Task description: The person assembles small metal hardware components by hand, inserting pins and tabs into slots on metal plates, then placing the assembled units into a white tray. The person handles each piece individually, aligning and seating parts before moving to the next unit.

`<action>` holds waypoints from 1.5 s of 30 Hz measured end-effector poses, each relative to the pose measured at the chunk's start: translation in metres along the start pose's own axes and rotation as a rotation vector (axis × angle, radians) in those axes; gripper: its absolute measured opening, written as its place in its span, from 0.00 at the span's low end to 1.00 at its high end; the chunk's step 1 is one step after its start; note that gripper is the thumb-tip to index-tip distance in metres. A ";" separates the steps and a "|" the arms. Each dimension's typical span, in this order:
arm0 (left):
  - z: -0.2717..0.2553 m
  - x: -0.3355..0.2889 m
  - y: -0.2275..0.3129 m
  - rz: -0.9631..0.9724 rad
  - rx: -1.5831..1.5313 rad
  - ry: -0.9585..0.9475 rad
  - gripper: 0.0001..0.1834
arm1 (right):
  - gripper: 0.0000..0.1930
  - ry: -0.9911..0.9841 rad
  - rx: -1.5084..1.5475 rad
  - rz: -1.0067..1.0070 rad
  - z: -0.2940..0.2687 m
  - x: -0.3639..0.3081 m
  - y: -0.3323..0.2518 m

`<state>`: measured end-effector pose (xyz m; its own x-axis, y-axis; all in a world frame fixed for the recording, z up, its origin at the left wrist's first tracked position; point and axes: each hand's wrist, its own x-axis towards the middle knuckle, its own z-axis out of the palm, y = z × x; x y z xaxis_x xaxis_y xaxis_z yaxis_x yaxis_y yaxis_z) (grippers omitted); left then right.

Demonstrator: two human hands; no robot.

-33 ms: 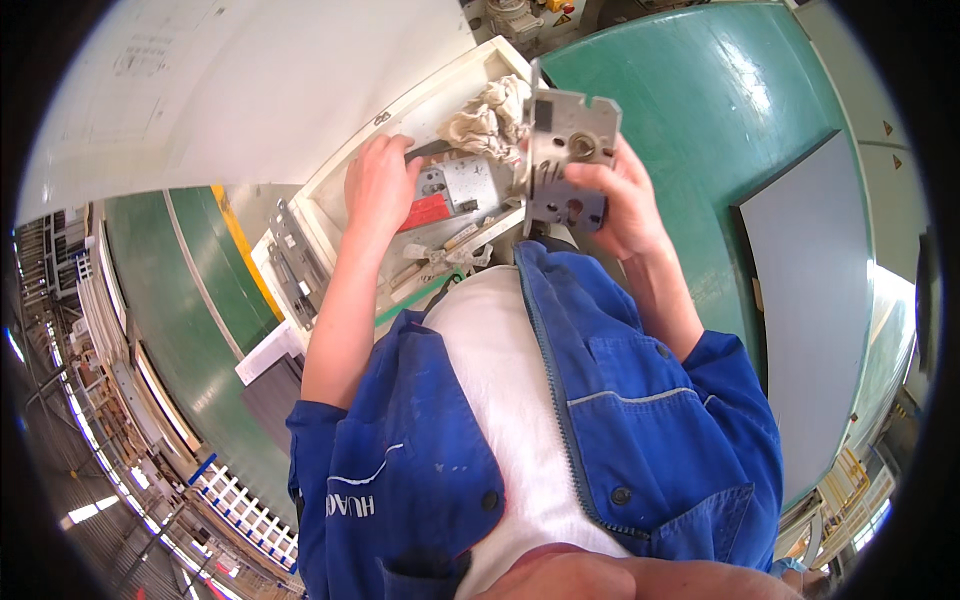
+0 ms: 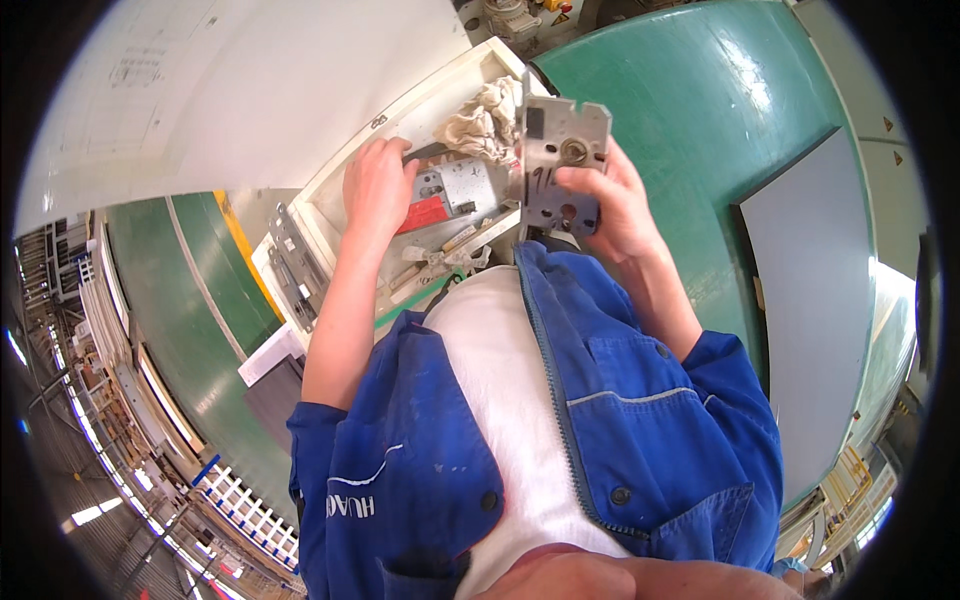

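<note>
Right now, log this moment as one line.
right hand: holding metal plate | left hand: over tray, grip unclear | in tray: rag, red piece

Green floor [image 2: 680,130]: glossy from where I stand, with a bright glare towards its far right end.
Grey panel [image 2: 815,290]: large and flat over on the right, dark along its left edge.
Yellow stripe [image 2: 241,248]: 1 band on the left — a thinner pale line [image 2: 190,250] runs near it.
Pale cabinet [image 2: 875,185]: 2 warning triangles [image 2: 888,128] on its front.
White lattice rack [image 2: 250,515]: low on the left.
Yellow railing [image 2: 850,480]: opposite — low on the right.
</note>
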<state>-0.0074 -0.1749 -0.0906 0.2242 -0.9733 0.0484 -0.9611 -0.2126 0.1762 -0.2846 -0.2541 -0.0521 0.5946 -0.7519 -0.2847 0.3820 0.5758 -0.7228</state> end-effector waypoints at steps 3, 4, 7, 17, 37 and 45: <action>0.015 0.004 -0.006 -0.163 -0.176 -0.024 0.12 | 0.36 -0.010 -0.028 0.027 -0.002 -0.003 0.011; 0.016 0.007 -0.008 -0.237 -0.234 -0.082 0.10 | 0.37 0.001 -0.058 0.037 -0.001 -0.002 0.013; 0.010 0.012 -0.009 -0.346 -0.331 -0.134 0.08 | 0.40 -0.109 0.030 0.088 0.000 0.002 0.012; -0.089 -0.039 0.100 -0.099 -0.457 0.390 0.13 | 0.43 -0.264 0.369 0.138 0.036 0.019 0.009; -0.097 -0.055 0.078 0.209 -0.262 0.444 0.27 | 0.12 -0.119 -0.082 -0.010 0.096 0.014 0.030; -0.101 -0.055 0.075 0.208 -0.225 0.436 0.27 | 0.05 -0.112 -0.130 -0.055 0.101 0.014 0.033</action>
<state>-0.0760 -0.1283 0.0193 0.1244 -0.8568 0.5004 -0.9448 0.0519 0.3236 -0.1919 -0.2128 -0.0162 0.6534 -0.7362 -0.1760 0.3254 0.4831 -0.8129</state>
